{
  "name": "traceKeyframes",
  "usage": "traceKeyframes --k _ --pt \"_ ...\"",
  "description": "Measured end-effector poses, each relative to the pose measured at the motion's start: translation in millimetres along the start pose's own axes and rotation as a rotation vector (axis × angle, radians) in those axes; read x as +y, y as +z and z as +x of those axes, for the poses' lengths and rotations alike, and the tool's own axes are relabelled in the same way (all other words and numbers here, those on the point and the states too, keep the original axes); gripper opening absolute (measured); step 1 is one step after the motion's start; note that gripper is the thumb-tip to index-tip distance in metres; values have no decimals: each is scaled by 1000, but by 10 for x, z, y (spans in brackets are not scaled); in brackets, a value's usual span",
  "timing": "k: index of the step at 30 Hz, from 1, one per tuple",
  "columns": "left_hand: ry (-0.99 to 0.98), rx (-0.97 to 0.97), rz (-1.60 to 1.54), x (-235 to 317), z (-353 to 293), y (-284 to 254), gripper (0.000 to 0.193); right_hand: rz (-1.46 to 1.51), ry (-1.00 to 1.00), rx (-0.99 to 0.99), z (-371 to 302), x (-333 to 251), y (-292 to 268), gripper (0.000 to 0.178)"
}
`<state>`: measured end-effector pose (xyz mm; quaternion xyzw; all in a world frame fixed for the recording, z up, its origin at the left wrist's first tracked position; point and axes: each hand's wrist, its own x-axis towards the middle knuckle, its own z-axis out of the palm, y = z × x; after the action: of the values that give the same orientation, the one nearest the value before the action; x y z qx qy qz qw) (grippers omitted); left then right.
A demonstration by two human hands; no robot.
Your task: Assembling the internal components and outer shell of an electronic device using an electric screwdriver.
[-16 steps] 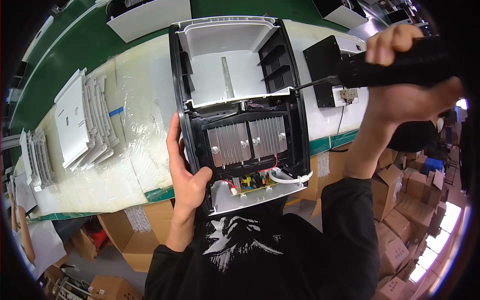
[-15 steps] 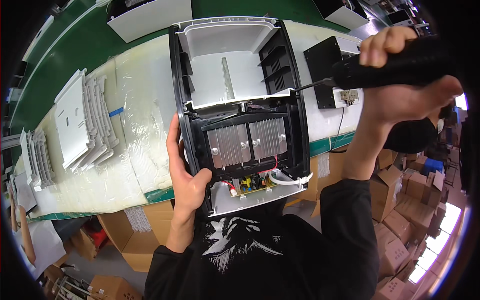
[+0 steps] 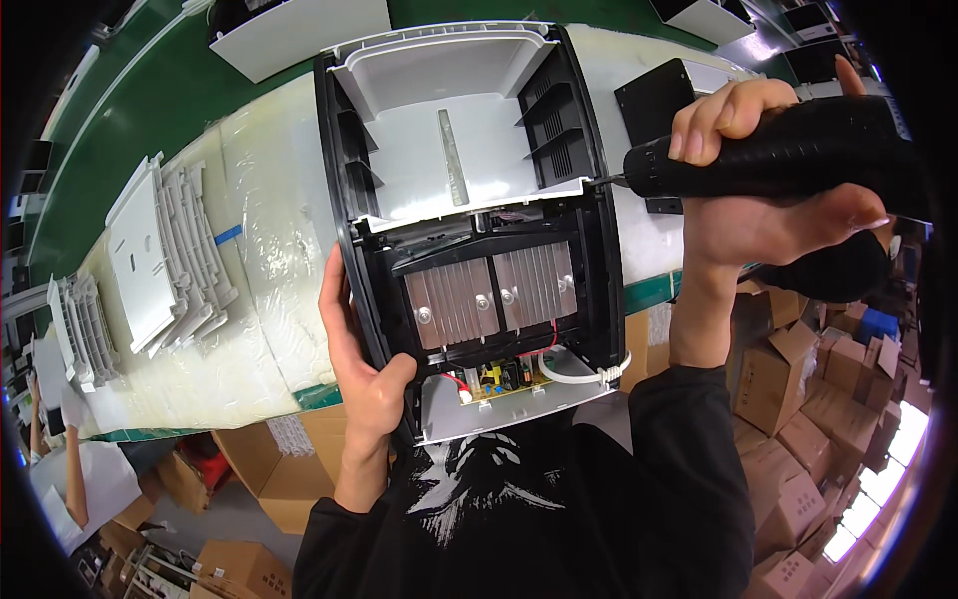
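Clear film covers the pale bench point(image 3: 264, 299); cardboard boxes point(image 3: 833, 409) heap up at right. In the middle, the open appliance housing point(image 3: 409, 150) runs lengthwise near to far, hollow end far. The left hand point(image 3: 369, 394) clasps its near left side; the right hand's point(image 3: 738, 225) fingers curl around a black power screwdriver point(image 3: 778, 155) pointing left.

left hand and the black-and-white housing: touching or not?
Touching. The head view shows the left hand against the housing, its thumb over the lower left edge and its fingers along the outer side.
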<state>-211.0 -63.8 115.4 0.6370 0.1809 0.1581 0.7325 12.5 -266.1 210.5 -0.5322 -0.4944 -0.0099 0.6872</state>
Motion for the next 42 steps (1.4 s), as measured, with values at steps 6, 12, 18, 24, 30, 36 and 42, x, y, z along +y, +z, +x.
traceKeyframes --k 6,12,18,24,30,36,42 --pt "14 -12 9 -17 -4 -19 97 8 -19 131 -84 2 145 86" --pt "5 -10 23 -6 -10 -23 98 -37 -20 93 -59 24 113 89" --pt "7 -4 12 -9 4 -3 98 -75 -18 72 -36 48 56 94" --pt "-20 66 15 -29 2 42 105 20 11 3 -17 47 43 93" --pt "-26 82 14 -25 -7 39 105 79 11 -87 -16 75 20 91" --pt "-10 17 1 -46 -14 -8 99 41 -27 -112 -27 102 12 96" --pt "-42 15 25 -38 -24 -19 99 -16 -16 -73 -59 124 88 98"
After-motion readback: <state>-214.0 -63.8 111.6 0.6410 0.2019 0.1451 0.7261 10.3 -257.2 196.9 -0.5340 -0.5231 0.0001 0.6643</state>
